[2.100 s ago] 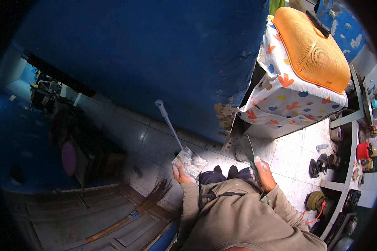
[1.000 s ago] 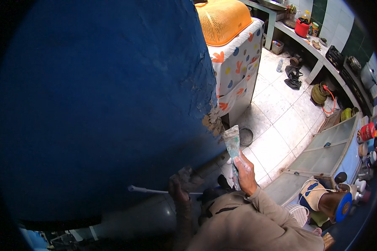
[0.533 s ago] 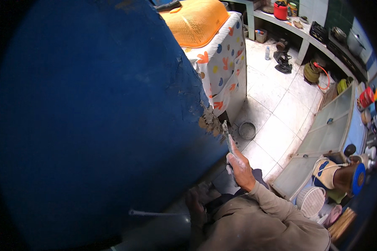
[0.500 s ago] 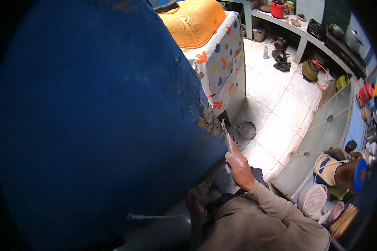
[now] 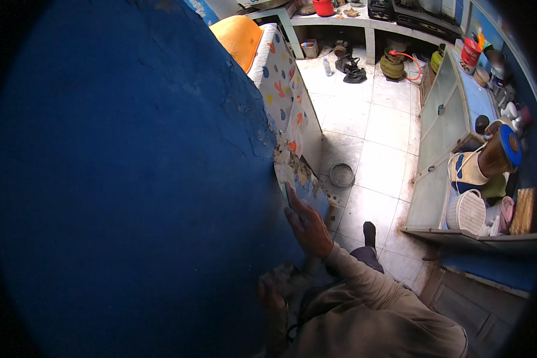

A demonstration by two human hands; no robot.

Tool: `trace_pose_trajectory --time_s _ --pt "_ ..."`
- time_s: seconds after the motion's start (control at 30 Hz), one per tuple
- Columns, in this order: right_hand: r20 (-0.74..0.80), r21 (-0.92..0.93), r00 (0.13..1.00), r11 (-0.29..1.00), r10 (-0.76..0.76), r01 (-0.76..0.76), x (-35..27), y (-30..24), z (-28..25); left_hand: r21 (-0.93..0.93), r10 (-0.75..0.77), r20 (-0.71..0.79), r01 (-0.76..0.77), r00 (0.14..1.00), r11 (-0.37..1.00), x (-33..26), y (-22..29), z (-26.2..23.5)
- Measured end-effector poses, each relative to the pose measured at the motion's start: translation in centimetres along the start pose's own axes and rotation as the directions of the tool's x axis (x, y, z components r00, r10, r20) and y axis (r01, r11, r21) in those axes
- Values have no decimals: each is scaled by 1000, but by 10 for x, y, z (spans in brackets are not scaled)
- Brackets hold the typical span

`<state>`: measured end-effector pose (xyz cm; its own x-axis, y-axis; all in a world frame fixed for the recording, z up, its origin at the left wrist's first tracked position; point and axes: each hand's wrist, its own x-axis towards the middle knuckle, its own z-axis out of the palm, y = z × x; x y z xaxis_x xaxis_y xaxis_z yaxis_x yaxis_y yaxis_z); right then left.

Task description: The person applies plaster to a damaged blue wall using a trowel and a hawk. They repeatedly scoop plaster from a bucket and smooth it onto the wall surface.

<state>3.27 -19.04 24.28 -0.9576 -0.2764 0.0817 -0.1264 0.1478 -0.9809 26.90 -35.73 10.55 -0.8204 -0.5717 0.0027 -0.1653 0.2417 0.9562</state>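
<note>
A blue wall [image 5: 161, 167] with a broken, peeling edge [image 5: 292, 161] fills the left side; bare plaster shows along the damage. My right hand [image 5: 310, 228] is closed round a putty knife, its fingers stretched along the tool. The pale blade of the putty knife [image 5: 284, 174] lies against the wall at the crumbled edge. Lower down, in shadow close to the wall, is my left hand [image 5: 271, 293]. Its fingers are dim and blurred, so I cannot make out what they hold, if anything.
Beyond the wall edge stands a cloth-covered cabinet [image 5: 280, 89] with an orange basket [image 5: 238, 39] on top. A round grey container [image 5: 342, 175] sits on the white tiles. At right is a glass-fronted cupboard [image 5: 441, 137] bearing a drink jug [image 5: 498, 149] and baskets. A gas cylinder [image 5: 392, 65] stands under the counter.
My right hand has brought the putty knife from beyond the edge onto the wall's face, moving left. The view has shifted, showing my foot on the tiles. A rod near my left hand no longer shows.
</note>
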Motion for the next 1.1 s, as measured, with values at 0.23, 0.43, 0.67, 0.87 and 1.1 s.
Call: trace_pose_trajectory --time_s 0.23,0.43,0.67,0.87,1.1 --pt "-58 -2 990 992 -128 128 -16 2 -28 289 394 170 -428 903 856 19 44 4" --pt "-59 41 998 999 -16 18 14 -32 -31 504 542 230 -576 808 644 18 38 10" --pt "-9 -6 988 988 -157 157 -5 -16 -22 -5 124 -31 -124 992 992 3 32 19" --pt "-46 33 999 999 -25 27 7 -7 -45 -160 18 -155 -43 988 986 9 -9 8" --pt "-148 47 989 999 -20 27 28 4 -11 -70 9 -149 -19 989 997 -1 -23 -6"
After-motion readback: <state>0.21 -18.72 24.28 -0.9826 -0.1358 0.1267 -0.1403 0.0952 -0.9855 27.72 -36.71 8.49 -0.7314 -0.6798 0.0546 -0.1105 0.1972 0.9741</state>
